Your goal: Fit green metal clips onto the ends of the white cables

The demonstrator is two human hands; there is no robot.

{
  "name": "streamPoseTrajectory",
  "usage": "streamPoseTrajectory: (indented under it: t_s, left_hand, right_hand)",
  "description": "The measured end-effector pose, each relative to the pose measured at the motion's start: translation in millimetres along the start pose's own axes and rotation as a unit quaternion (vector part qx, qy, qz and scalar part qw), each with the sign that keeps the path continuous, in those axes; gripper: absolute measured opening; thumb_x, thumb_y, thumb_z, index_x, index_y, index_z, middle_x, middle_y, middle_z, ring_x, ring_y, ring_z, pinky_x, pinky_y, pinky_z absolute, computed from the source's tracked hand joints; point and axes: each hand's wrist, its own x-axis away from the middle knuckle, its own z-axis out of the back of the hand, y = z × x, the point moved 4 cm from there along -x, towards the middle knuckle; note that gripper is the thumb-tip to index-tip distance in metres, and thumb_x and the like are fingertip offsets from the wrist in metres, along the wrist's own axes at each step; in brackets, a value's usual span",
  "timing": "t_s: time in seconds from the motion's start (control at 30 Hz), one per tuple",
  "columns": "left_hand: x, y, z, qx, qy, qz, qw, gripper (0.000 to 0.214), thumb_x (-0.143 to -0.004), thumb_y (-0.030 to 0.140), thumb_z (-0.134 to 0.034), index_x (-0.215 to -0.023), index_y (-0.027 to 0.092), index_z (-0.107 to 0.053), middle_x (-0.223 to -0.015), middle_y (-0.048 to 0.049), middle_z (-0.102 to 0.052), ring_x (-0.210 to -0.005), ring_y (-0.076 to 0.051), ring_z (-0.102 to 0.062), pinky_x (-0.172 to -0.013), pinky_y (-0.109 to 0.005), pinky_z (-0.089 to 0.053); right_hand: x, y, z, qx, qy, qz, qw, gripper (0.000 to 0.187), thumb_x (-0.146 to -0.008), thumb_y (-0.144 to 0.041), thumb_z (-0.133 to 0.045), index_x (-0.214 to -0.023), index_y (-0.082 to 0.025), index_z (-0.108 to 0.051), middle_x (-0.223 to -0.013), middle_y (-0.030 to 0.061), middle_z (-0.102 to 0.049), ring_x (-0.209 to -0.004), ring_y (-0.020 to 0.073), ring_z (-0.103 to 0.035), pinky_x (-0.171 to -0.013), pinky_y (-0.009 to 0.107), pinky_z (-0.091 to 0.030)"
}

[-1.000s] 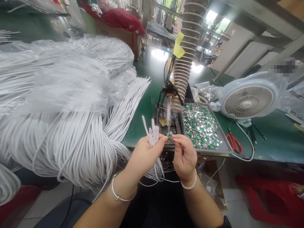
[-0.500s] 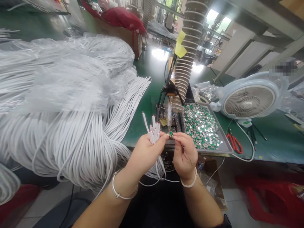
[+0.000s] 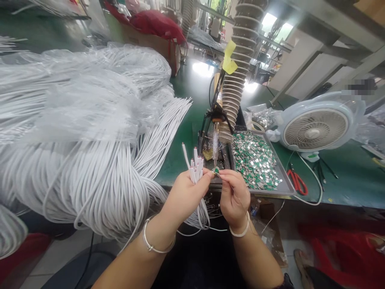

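My left hand [image 3: 186, 194] is closed around a bundle of white cables [image 3: 196, 168], their cut ends pointing up. Between its thumb and forefinger, a small green circuit board [image 3: 216, 171] shows at the fingertips. My right hand [image 3: 235, 197] meets it there, thumb and forefinger pinched on thin solder wire, which trails down past the wrist. Directly above the fingertips, a soldering iron [image 3: 215, 142] is held tip-down in a black stand. Its tip is at or very near the board; contact is too small to make out.
Right of the iron, a grey tray [image 3: 286, 181] holds many small green-and-silver boards [image 3: 255, 160]. Red-handled scissors [image 3: 297, 182] and a fan [image 3: 314, 128] stand beyond. A ribbed duct [image 3: 237, 80] hangs behind the iron. Heaped white cables [image 3: 99, 184] under plastic fill the left.
Both hands stay together under the iron tip, with only a tiny shift. A foot has come into view at the lower right, beside the red stool.
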Motion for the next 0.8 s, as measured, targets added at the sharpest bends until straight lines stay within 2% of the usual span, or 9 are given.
streamPoseTrajectory:
  t_s: [0.27,0.4,0.47,0.6,0.67,0.73,0.8]
  left_hand:
    - [4.9,-9.0,-1.3,-0.036,-0.009,0.02,0.999,0.022,-0.084,0.037,-0.05,-0.078,0.017,-0.057,-0.049,0.0077,-0.041,-0.047,-0.01,-0.037,-0.049,-0.023,-0.032]
    - [10.6,-13.3,-1.6,-0.07,-0.014,-0.004,0.997,0.036,-0.087,0.04,-0.044,-0.06,0.017,-0.051,-0.052,0.0038,-0.047,-0.055,-0.012,-0.046,-0.059,-0.025,-0.038]
    - [13.1,-17.1,-0.5,-0.084,-0.004,-0.011,0.996,0.039,-0.087,0.041,-0.043,-0.058,0.017,-0.052,-0.059,0.0001,-0.054,-0.063,-0.015,-0.053,-0.066,-0.028,-0.041]
    - [16.1,-26.0,2.2,-0.049,0.014,0.007,0.999,0.03,-0.085,0.042,-0.045,-0.078,0.016,-0.06,-0.077,-0.0035,-0.063,-0.075,-0.019,-0.06,-0.073,-0.032,-0.045]
    - [17.0,-27.1,2.5,-0.061,0.005,-0.011,0.998,0.032,-0.086,0.042,-0.044,-0.074,0.017,-0.059,-0.075,-0.003,-0.061,-0.075,-0.019,-0.059,-0.074,-0.032,-0.044]
    - [17.7,-28.6,2.7,-0.083,-0.005,-0.022,0.996,0.035,-0.088,0.042,-0.041,-0.066,0.018,-0.054,-0.065,-0.0007,-0.055,-0.068,-0.017,-0.054,-0.072,-0.031,-0.042]
    - [18.5,-30.3,2.2,-0.086,-0.022,-0.029,0.996,0.034,-0.089,0.041,-0.039,-0.065,0.019,-0.05,-0.062,0.0012,-0.049,-0.064,-0.015,-0.049,-0.068,-0.03,-0.039]
  right_hand:
    - [6.8,-0.1,1.8,-0.005,-0.017,-0.009,1.0,0.025,-0.085,-0.005,-0.045,-0.099,-0.022,-0.056,-0.092,0.0062,-0.064,-0.089,0.0179,-0.061,-0.075,0.037,-0.054]
    - [12.4,0.3,2.1,-0.019,-0.035,-0.029,0.999,0.027,-0.085,-0.004,-0.043,-0.101,-0.021,-0.056,-0.093,0.0072,-0.062,-0.091,0.0178,-0.06,-0.077,0.036,-0.053]
    - [14.7,-0.9,4.8,-0.03,-0.057,-0.033,0.997,0.028,-0.085,-0.004,-0.043,-0.103,-0.021,-0.055,-0.095,0.0078,-0.062,-0.091,0.018,-0.06,-0.078,0.036,-0.053]
    - [16.4,-6.9,19.2,-0.045,-0.12,-0.044,0.991,0.026,-0.085,-0.005,-0.044,-0.103,-0.02,-0.056,-0.094,0.0076,-0.062,-0.09,0.0176,-0.061,-0.077,0.034,-0.052]
    - [16.4,-9.5,28.7,-0.047,-0.157,-0.063,0.984,0.023,-0.085,-0.006,-0.045,-0.099,-0.02,-0.057,-0.087,0.0053,-0.063,-0.083,0.0155,-0.061,-0.073,0.03,-0.052]
    - [15.1,-9.4,39.9,-0.041,-0.159,-0.086,0.983,0.022,-0.086,-0.007,-0.045,-0.098,-0.02,-0.057,-0.078,0.0021,-0.063,-0.074,0.0132,-0.061,-0.069,0.027,-0.052]
    - [11.6,-4.9,51.1,-0.01,-0.13,-0.103,0.986,0.023,-0.087,-0.008,-0.045,-0.101,-0.021,-0.057,-0.074,0.0004,-0.062,-0.07,0.0123,-0.061,-0.068,0.026,-0.051]
